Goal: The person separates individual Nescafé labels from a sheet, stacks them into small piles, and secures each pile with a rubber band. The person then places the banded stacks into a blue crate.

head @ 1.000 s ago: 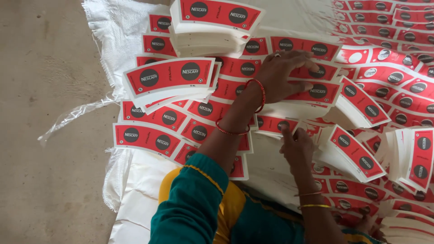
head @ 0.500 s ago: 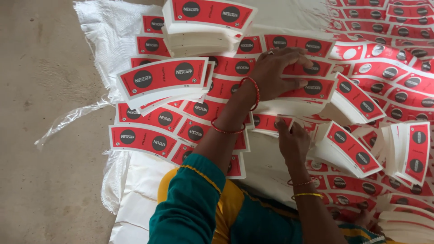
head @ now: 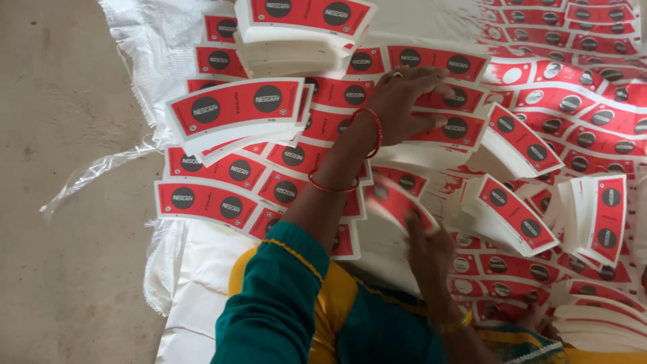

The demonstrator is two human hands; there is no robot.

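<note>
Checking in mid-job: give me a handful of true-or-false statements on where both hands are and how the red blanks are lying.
1. The left hand rests flat on a stack of red printed blanks. True.
2. The right hand is empty. False: it grips one red blank, blurred.
3. The blanks lie on a white woven sheet. True.
4. The blanks are blue. False: they are red with dark circles.
5. Red bangles sit on the left wrist. True.

A bare grey concrete floor [head: 60, 269] lies under a white woven sheet [head: 195, 323], in soft daylight.
</note>
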